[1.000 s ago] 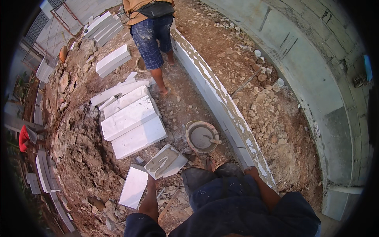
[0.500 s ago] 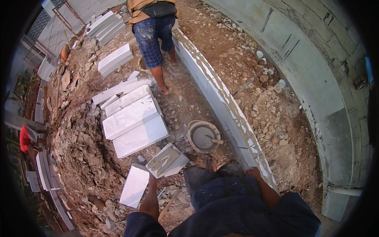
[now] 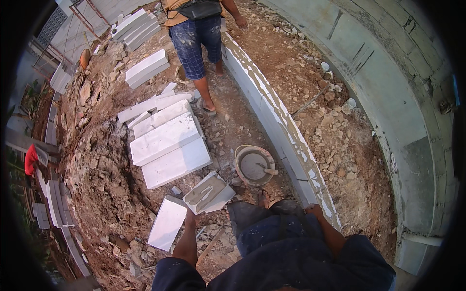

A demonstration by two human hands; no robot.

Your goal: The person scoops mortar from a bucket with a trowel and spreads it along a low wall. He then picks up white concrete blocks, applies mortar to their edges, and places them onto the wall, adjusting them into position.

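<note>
My left hand [image 3: 191, 219] reaches down between a white block [image 3: 167, 224] and a mortar-smeared block [image 3: 209, 193]. It appears to touch the smeared block's near corner, but its fingers are hidden. At the near end of a low block wall [image 3: 284, 127] topped with wet mortar, my right hand [image 3: 314, 210] rests against the edge. How its fingers lie is too small to make out. In front of me, left of the wall, stands a bucket of grey mortar [image 3: 253, 166]. A trowel [image 3: 270, 170] lies in it, handle toward the wall.
Stacked white blocks [image 3: 167, 140] lie left of the bucket, with more blocks [image 3: 148, 69] farther off. A co-worker in checked shorts [image 3: 187, 48] stands ahead beside the wall. Another person in red [image 3: 31, 159] bends at far left. Rubble covers the ground; a tall grey wall [image 3: 388, 102] curves at right.
The scene has shifted slightly in the picture. The co-worker ahead now shows an arm out over the wall's right side. My hands stay at the same places.
</note>
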